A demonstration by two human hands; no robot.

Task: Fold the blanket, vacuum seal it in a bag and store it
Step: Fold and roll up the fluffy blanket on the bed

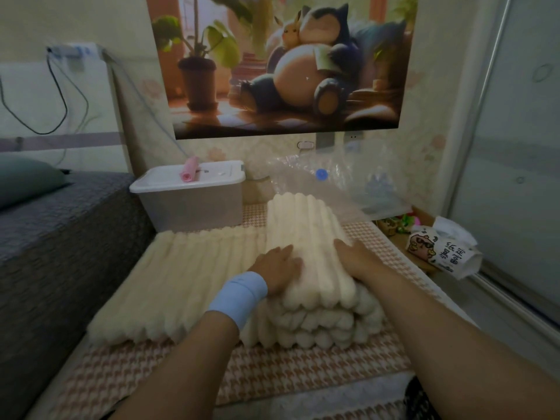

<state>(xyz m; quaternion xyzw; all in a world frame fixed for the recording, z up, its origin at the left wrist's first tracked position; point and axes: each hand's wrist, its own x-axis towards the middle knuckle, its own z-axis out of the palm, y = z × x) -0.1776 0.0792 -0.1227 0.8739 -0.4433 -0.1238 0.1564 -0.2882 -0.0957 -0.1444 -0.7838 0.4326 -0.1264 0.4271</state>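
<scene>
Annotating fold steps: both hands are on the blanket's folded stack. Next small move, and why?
Probably flip the folded stack left onto the flat part of the cream blanket. The left hand and right hand press flat on the stack, one unfolded layer lies to its left, and the vacuum bag behind looks empty.

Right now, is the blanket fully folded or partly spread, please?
Partly folded: the blanket is stacked in layers under the left hand and right hand; its left part lies flat.
</scene>
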